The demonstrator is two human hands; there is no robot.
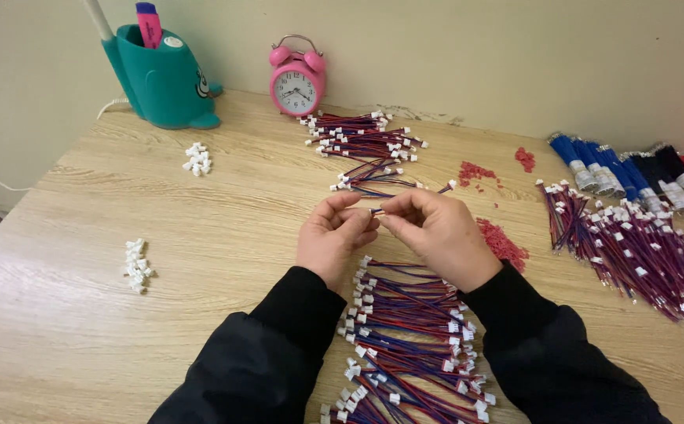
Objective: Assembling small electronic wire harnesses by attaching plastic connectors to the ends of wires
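1. My left hand (332, 234) and my right hand (435, 230) meet above the middle of the wooden table (67, 314), fingertips pinched together on the end of one thin red-and-blue wire (376, 210) — both are grasping it, and whether a connector is on that end I cannot tell.
2. Just below my wrists, between my black sleeves (279, 353), a long row of finished wires with white plugs (409, 338) runs down to the near edge of the view.
3. Beyond my fingers lies a small bundle of wires (369, 177), and farther back a bigger stack of them (362, 137), close to the wall.
4. To my right, a loose heap of red bits (503, 243) sits just beside my right wrist; more red crumbs (474, 171) lie farther off, and a wide spread of wires (640, 259) fills the right side, with rolls in blue, black and red (632, 169) behind it.
5. The left half is the open room — only two little piles of white connectors (136, 267) (197, 159) lie there, well apart from my hands.
6. At the back edge stand a teal pen holder (161, 78) and a pink alarm clock (298, 78) against a plain pale wall.
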